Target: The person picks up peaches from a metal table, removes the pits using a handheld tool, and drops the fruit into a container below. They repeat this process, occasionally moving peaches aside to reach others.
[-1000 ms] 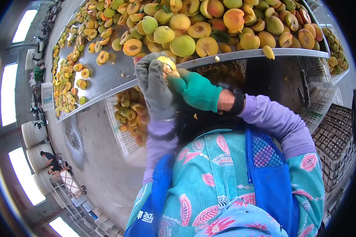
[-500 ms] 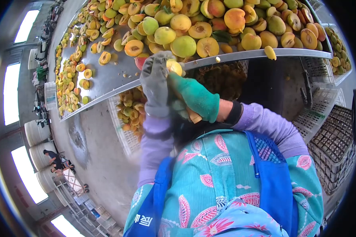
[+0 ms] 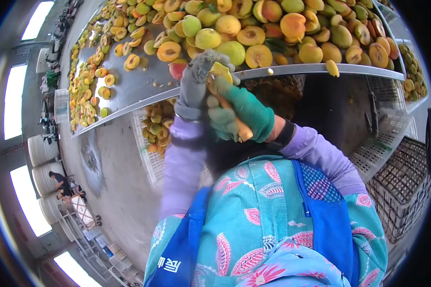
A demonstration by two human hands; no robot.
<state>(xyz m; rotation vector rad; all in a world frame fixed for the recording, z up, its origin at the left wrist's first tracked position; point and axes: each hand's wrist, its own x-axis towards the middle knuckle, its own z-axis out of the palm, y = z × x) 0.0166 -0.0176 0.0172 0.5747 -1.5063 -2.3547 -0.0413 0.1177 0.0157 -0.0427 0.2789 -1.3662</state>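
Note:
My left hand (image 3: 192,88), in a grey glove, is closed around a yellow-green peach piece (image 3: 221,71) at the front edge of the metal table (image 3: 292,71). Against that piece, my right hand (image 3: 246,112) in a green glove grips a tool with a wooden handle (image 3: 244,132). The handle's end sticks out below the fist; the tool's working end is hidden by the fruit and gloves. Just beyond my hands lie whole and halved peaches (image 3: 258,56), some cut faces showing brown hollows. A reddish peach (image 3: 177,70) lies right beside my left glove.
Below the table's edge stands a white crate (image 3: 153,167) of peach pieces. Brownish scraps (image 3: 273,98) lie beneath the table. To the right are a tilted white crate (image 3: 380,148) and a dark crate (image 3: 402,174). Far left, people (image 3: 62,184) are near a cart.
Both hands have shifted slightly right in view. The peach piece has turned, showing a greener side, and more of the wooden handle shows below my right hand.

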